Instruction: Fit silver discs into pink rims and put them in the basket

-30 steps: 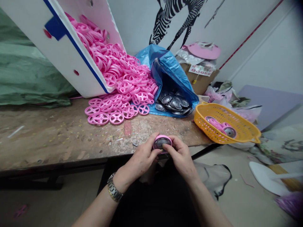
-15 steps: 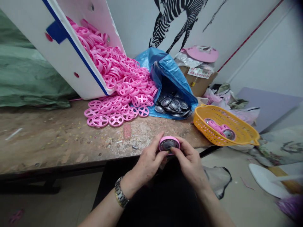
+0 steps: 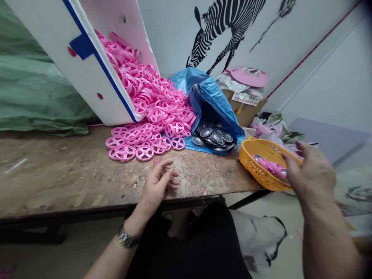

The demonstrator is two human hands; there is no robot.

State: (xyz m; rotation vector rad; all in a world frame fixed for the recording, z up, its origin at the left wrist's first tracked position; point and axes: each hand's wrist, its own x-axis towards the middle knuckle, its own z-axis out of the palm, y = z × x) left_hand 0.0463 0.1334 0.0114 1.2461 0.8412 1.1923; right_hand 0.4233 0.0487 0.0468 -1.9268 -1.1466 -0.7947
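Observation:
My left hand (image 3: 158,184) hovers over the front edge of the workbench, its fingers loosely bent, apart and holding nothing. Over the right side of a yellow plastic basket (image 3: 255,176) is my right hand (image 3: 312,170), thumb and fingers spread, with no wheel visible in it. Pink wheels with dark hubcaps (image 3: 271,166) lie in the basket, partly hidden by that hand. Loose pink wheel rims (image 3: 144,152) spread across the bench beyond my left hand. Dark silvery hubcaps (image 3: 216,136) spill from the mouth of a blue plastic bag (image 3: 213,95).
A white foam box (image 3: 95,73) tipped on its side pours out a heap of pink rims. Behind the bag stands a cardboard box (image 3: 247,110) with a pink visor on top. Green cloth (image 3: 40,85) hangs at the left of the wooden workbench (image 3: 72,174).
The pink wheel with its dark hubcap has left both hands. My right hand has moved right to the basket, and my left hand has drawn away to the left and loosened.

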